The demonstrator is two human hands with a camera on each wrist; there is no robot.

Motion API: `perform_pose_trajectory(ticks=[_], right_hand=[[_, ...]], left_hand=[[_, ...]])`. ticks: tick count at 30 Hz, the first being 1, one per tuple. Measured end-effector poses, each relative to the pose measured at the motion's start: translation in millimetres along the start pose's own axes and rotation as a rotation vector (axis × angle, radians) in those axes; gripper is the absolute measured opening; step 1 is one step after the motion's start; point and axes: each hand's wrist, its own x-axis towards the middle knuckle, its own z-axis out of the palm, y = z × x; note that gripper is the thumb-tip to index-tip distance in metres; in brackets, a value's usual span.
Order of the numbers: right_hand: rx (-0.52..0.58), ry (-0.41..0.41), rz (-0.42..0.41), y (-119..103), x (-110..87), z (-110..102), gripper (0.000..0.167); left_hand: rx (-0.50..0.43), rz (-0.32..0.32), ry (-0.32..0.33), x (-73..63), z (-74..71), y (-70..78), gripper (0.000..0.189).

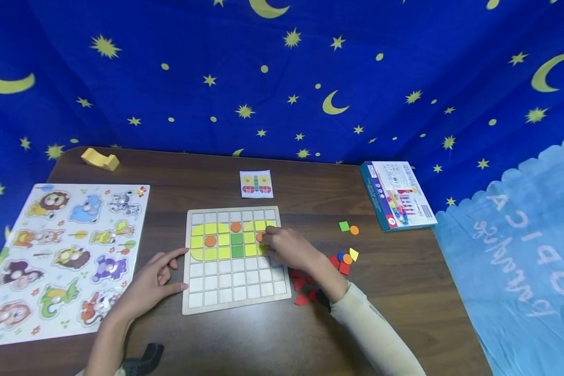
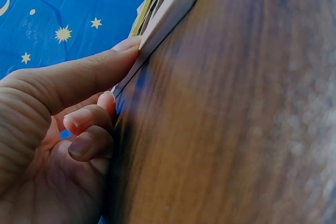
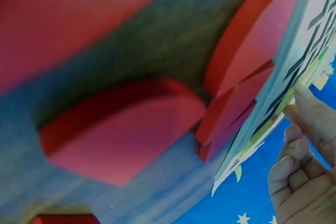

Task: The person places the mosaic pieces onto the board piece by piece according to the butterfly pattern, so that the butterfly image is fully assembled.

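Observation:
A square wooden grid board [image 1: 237,308] lies on the table with yellow, orange and green tiles in its upper rows. At its left edge, my left hand [image 1: 150,279] rests with index finger and thumb spread apart, both touching the rim. In the left wrist view the thumb [image 2: 100,72] presses the board's side and other fingers curl loosely. My right hand [image 1: 289,248] is over the board's right side, fingertips down at the yellow tiles beside an orange circle [image 1: 260,237]. Whether those fingertips pinch a tile is hidden. Green squares [image 1: 236,238] fill part of the middle column.
Loose red pieces [image 1: 301,299] lie right of the board, partly under my right forearm. A small pattern card [image 1: 256,184] lies behind the board. An animal puzzle board [image 1: 75,256] is at left, a yellow block [image 1: 100,159] behind it, and a box [image 1: 398,196] at back right.

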Motion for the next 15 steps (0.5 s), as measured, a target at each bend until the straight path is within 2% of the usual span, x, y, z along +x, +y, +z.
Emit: perform_pose_trajectory(ticks=[4, 8, 15], right_hand=[[0.003, 0.029, 0.013, -0.4, -5.6, 0.2, 0.026], [0.056, 0.083, 0.032, 1.6, -17.2, -1.0, 0.027], [0.057, 0.181, 0.110, 13.5, -52.8, -6.1, 0.030]], left_hand=[[0.000, -0.008, -0.004, 1.8, 1.0, 0.1, 0.075], [0.006, -0.028, -0.015, 3.3, 1.8, 1.2, 0.076], [0.018, -0.040, -0.003, 1.2, 0.9, 3.6, 0.077]])
